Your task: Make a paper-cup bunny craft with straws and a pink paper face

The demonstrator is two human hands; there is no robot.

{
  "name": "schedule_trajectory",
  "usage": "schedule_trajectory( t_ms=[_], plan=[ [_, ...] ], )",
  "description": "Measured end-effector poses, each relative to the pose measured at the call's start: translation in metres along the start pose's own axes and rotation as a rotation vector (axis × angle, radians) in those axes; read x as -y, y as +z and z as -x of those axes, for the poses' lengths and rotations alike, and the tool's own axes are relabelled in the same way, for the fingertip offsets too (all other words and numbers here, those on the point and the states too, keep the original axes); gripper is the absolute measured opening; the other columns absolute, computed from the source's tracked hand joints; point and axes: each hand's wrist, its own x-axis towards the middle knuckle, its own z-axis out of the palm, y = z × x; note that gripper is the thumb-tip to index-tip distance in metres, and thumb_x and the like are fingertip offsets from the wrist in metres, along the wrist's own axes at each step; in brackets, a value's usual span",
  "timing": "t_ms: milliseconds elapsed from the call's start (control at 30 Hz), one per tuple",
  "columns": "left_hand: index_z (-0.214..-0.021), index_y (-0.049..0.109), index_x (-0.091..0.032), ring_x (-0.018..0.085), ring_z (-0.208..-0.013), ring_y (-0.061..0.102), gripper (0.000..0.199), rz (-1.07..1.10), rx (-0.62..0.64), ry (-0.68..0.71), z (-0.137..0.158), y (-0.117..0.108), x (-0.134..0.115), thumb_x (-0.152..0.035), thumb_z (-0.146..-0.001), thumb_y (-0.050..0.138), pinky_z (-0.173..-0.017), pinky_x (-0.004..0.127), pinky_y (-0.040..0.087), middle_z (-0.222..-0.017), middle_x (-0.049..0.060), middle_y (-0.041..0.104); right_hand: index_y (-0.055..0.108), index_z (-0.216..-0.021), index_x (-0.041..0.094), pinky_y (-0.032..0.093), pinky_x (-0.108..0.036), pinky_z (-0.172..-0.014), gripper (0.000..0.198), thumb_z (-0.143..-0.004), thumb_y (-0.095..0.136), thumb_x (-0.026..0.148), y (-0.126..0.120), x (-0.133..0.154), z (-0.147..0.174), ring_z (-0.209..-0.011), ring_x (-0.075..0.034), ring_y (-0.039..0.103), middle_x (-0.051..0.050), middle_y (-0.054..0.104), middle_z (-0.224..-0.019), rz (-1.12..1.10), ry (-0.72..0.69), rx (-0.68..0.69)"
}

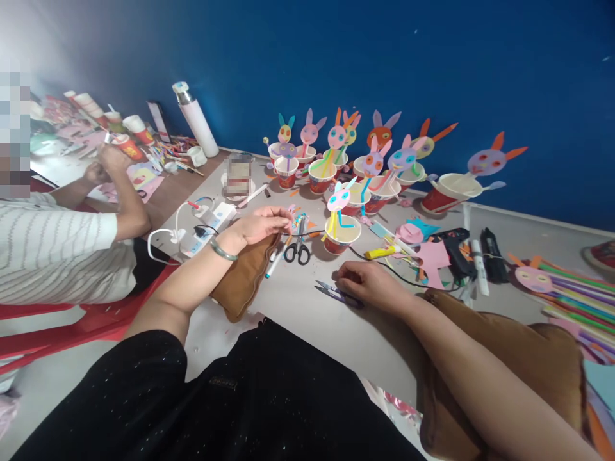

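Note:
My left hand [265, 225] is over the table, fingers drawn together near a small pile of coloured paper scraps [300, 221]. Anything between its fingertips is too small to make out. My right hand [368, 285] rests on the table with curled fingers over the handle of a pair of thread snips [334, 293], whose blades point left. Black-handled scissors [298, 251] lie between my hands. Just beyond stands a paper cup [342, 237] with a paper rabbit head [339, 200] and yellow and blue strips. A brown cushion [245, 278] lies under my left forearm.
Several paper cups with rabbit heads [336, 136] stand along the blue wall. A glue gun [451, 250], markers [479, 267] and pink paper [432, 259] lie right. Another brown cushion [519, 358] lies under my right arm. A power strip [209, 230] lies left, near another person [72, 250].

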Motion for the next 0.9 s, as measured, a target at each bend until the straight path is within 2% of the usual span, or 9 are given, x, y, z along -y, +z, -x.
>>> schedule_trajectory(
  t_ms=[133,233,367,533,667,767,833,900],
  plan=[
    [-0.099,0.065,-0.013,0.010,-0.064,0.065,0.033,0.137,0.122,-0.141,0.005,0.020,0.007,-0.025,-0.074,0.083,-0.076,0.031,0.053,-0.072,-0.001,0.067,0.072,-0.088,0.020,0.045,-0.027,-0.064,0.020,-0.087,0.059,0.035,0.002,-0.001,0.000,-0.067,-0.015,0.061,-0.005,0.070,-0.081,0.004,-0.064,-0.044],
    [-0.101,0.062,-0.013,0.010,-0.062,0.064,0.035,0.188,0.168,-0.262,0.007,0.039,0.018,-0.024,-0.075,0.082,-0.075,0.031,0.053,-0.072,0.000,0.068,0.071,-0.091,0.019,0.043,-0.027,-0.059,0.022,-0.086,0.063,0.040,0.004,0.005,0.002,-0.060,-0.013,0.056,-0.004,0.066,-0.075,-0.046,-0.079,-0.141],
    [-0.099,0.057,-0.015,0.012,-0.065,0.068,0.032,0.177,0.183,-0.409,0.009,0.063,0.034,-0.020,-0.078,0.080,-0.072,0.030,0.053,-0.073,0.000,0.068,0.068,-0.098,0.019,0.038,-0.025,-0.050,0.032,-0.086,0.067,0.049,0.007,0.018,0.007,-0.050,-0.010,0.048,-0.001,0.064,-0.068,-0.242,-0.053,-0.228],
    [-0.099,0.055,-0.016,0.010,-0.063,0.067,0.032,0.151,0.204,-0.488,0.011,0.085,0.041,-0.018,-0.078,0.079,-0.070,0.029,0.054,-0.076,0.001,0.070,0.069,-0.096,0.019,0.036,-0.025,-0.047,0.037,-0.087,0.066,0.054,0.011,0.030,0.008,-0.049,-0.010,0.045,0.000,0.063,-0.065,-0.363,-0.039,-0.223],
    [-0.099,0.055,-0.016,0.010,-0.063,0.067,0.030,0.132,0.207,-0.510,0.011,0.091,0.043,-0.018,-0.079,0.078,-0.069,0.027,0.055,-0.074,0.000,0.070,0.068,-0.085,0.019,0.044,-0.026,-0.055,0.038,-0.088,0.063,0.057,0.013,0.030,0.007,-0.059,-0.013,0.056,-0.005,0.071,-0.075,-0.437,-0.039,-0.196],
    [-0.100,0.056,-0.016,0.012,-0.064,0.069,0.027,0.123,0.190,-0.506,0.010,0.089,0.045,-0.020,-0.082,0.075,-0.067,0.027,0.055,-0.075,0.002,0.070,0.066,-0.085,0.019,0.048,-0.027,-0.062,0.038,-0.087,0.065,0.056,0.014,0.027,0.006,-0.068,-0.016,0.062,-0.006,0.073,-0.080,-0.543,-0.009,-0.159],
    [-0.100,0.057,-0.015,0.014,-0.064,0.070,0.024,0.122,0.172,-0.500,0.008,0.087,0.046,-0.028,-0.086,0.071,-0.066,0.029,0.056,-0.076,0.004,0.071,0.066,-0.085,0.019,0.047,-0.026,-0.060,0.038,-0.086,0.066,0.056,0.014,0.024,0.005,-0.067,-0.015,0.061,-0.005,0.073,-0.080,-0.593,0.027,-0.154],
    [-0.097,0.060,-0.014,0.015,-0.063,0.070,0.030,0.120,0.174,-0.491,0.007,0.085,0.046,-0.042,-0.089,0.067,-0.066,0.032,0.057,-0.077,0.007,0.071,0.065,-0.084,0.018,0.043,-0.025,-0.055,0.039,-0.084,0.067,0.058,0.014,0.022,0.005,-0.062,-0.013,0.056,-0.004,0.069,-0.074,-0.609,0.063,-0.164]
  ],
)
